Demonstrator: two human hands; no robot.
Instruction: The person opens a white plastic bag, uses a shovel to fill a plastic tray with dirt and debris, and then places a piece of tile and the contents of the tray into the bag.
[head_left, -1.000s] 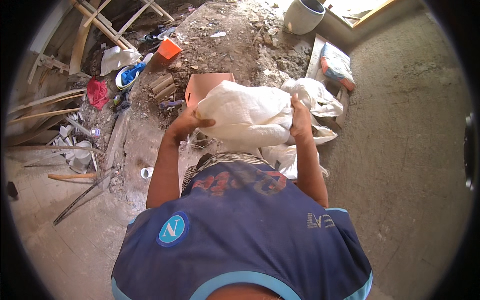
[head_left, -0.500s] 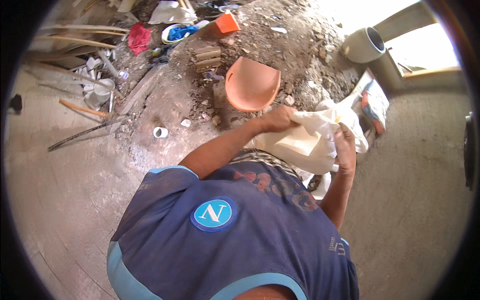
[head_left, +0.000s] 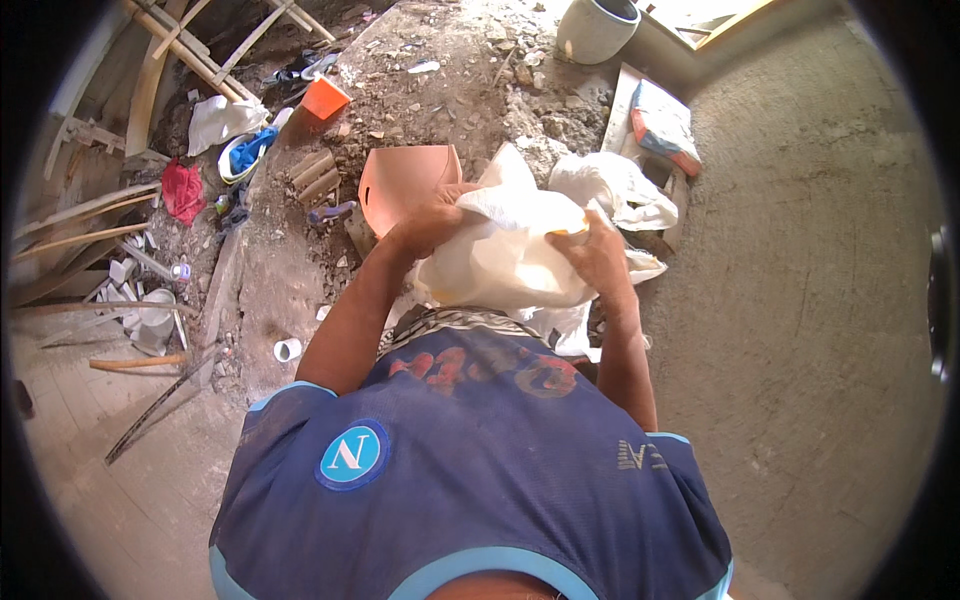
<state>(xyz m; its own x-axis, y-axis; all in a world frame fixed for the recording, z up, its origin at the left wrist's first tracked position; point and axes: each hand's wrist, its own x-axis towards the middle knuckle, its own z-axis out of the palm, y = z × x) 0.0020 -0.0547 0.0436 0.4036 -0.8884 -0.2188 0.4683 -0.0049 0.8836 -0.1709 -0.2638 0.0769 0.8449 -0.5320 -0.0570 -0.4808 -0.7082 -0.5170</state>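
Observation:
I hold a bulky white sack (head_left: 510,255) in front of my chest with both hands. My left hand (head_left: 425,218) grips its upper left edge, close to an orange bucket (head_left: 400,182) standing on the rubble just beyond. My right hand (head_left: 597,252) clutches the sack's right side. Below the sack my blue shirt (head_left: 470,470) fills the lower part of the view.
More white sacks (head_left: 615,190) lie on the ground to the right, by a coloured bag (head_left: 662,125). A grey pipe section (head_left: 597,28) stands at the top. Rubble, wooden slats (head_left: 150,60), a red rag (head_left: 182,190) and scraps crowd the left. Rough concrete floor (head_left: 800,300) spreads right.
The view has swung back toward the left, so the bucket and sack sit near the centre again. Both hands keep their hold on the white sack, which is raised higher against my chest.

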